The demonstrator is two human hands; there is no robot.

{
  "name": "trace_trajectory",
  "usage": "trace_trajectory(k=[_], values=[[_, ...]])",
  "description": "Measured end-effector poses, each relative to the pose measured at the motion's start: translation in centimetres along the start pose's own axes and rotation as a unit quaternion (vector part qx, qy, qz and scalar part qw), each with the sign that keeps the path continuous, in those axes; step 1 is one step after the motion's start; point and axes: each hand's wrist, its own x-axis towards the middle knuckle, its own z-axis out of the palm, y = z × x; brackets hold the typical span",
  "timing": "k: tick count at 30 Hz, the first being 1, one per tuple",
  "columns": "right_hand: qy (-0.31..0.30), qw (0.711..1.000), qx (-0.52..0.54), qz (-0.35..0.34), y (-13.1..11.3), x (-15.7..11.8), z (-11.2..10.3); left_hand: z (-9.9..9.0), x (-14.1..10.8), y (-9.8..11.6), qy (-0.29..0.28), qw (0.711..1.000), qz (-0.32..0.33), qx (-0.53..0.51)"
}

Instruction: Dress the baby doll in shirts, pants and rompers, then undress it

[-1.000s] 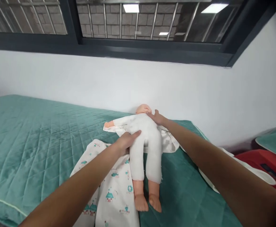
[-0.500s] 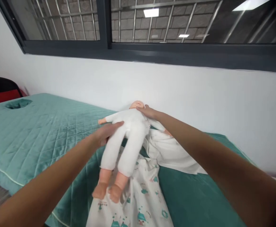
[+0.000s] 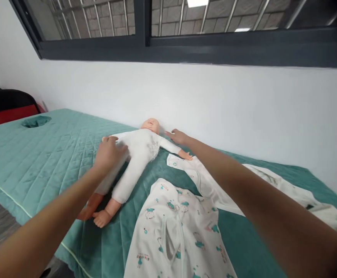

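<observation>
Doll lying on the green bed, head near the wall!
My left hand is half open at its side, grip unclear from here; my right hand is loosely open, empty, near the head, with the printed garment beside the legs.

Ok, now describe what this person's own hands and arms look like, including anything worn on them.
Both the left hand and the right hand are bare, with no gloves. The forearms show no sleeves, and I see no watch, bracelet or markings on either. The fingers are slightly blurred, so a thin ring can't be ruled out.
</observation>
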Motion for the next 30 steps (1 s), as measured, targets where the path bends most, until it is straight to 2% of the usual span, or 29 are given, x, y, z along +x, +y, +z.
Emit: trace_trajectory(k=[1, 2, 3, 4, 6, 8, 10, 13, 16, 18, 20, 21, 23, 25, 26, 27, 30], values=[[-0.014, 0.998, -0.057, 0.034, 1.7, -1.5, -1.8, 0.6, -1.4, 1.3, 0.042, 0.993, 0.095, 0.057], [-0.025, 0.992, -0.109, 0.059, 3.4, -3.1, -3.7, 1.4, -2.9, 2.6, 0.026, 0.978, 0.183, 0.099], [-0.037, 0.984, -0.157, 0.081, 5.1, -4.9, -5.5, 2.3, -4.5, 3.7, -0.039, 0.963, 0.234, 0.128], [-0.047, 0.974, -0.198, 0.099, 6.6, -6.8, -7.3, 3.4, -6.0, 4.7, -0.114, 0.95, 0.243, 0.161], [-0.071, 0.955, -0.26, 0.123, 8.8, -10.4, -10.3, 5.5, -8.6, 5.8, -0.232, 0.925, 0.21, 0.214], [-0.089, 0.945, -0.292, 0.114, 9.8, -13.5, -12.5, 7.1, -10.4, 6.3, -0.281, 0.917, 0.167, 0.23], [-0.097, 0.947, -0.297, 0.075, 9.5, -15.9, -13.7, 7.7, -11.7, 6.8, -0.29, 0.916, 0.17, 0.22], [-0.096, 0.96, -0.264, -0.018, 6.8, -18.4, -14.6, 6.9, -13.7, 9.5, -0.245, 0.918, 0.266, 0.16], [-0.097, 0.968, -0.204, -0.107, 1.9, -21.2, -15.4, 4.8, -16.1, 14.7, -0.111, 0.912, 0.395, 0.03], [-0.111, 0.969, -0.112, -0.191, -1.6, -23.8, -16.4, 3.5, -17.8, 18.1, -0.003, 0.905, 0.422, -0.045], [-0.121, 0.959, -0.027, -0.255, -4.6, -27.0, -17.6, 2.7, -19.2, 20.6, 0.073, 0.906, 0.406, -0.1], [-0.116, 0.955, 0.001, -0.273, -5.7, -28.7, -18.2, 2.5, -19.8, 21.2, 0.071, 0.909, 0.394, -0.113], [-0.093, 0.957, 0.02, -0.273, -6.8, -32.0, -19.2, 2.6, -20.8, 21.6, -0.008, 0.922, 0.375, -0.096], [-0.087, 0.967, -0.028, -0.236, -6.7, -34.7, -19.9, 2.9, -21.7, 21.1, -0.079, 0.927, 0.366, -0.039], [-0.096, 0.97, -0.067, -0.212, -6.2, -35.8, -20.1, 2.9, -22.1, 20.8, -0.083, 0.927, 0.367, -0.012], [-0.111, 0.97, -0.102, -0.19, -5.7, -36.7, -20.1, 2.8, -22.5, 20.5, -0.062, 0.926, 0.372, 0.01], [-0.178, 0.96, -0.12, -0.18, -4.1, -38.4, -19.3, 1.6, -23.8, 20.4, 0.04, 0.913, 0.402, 0.066]])
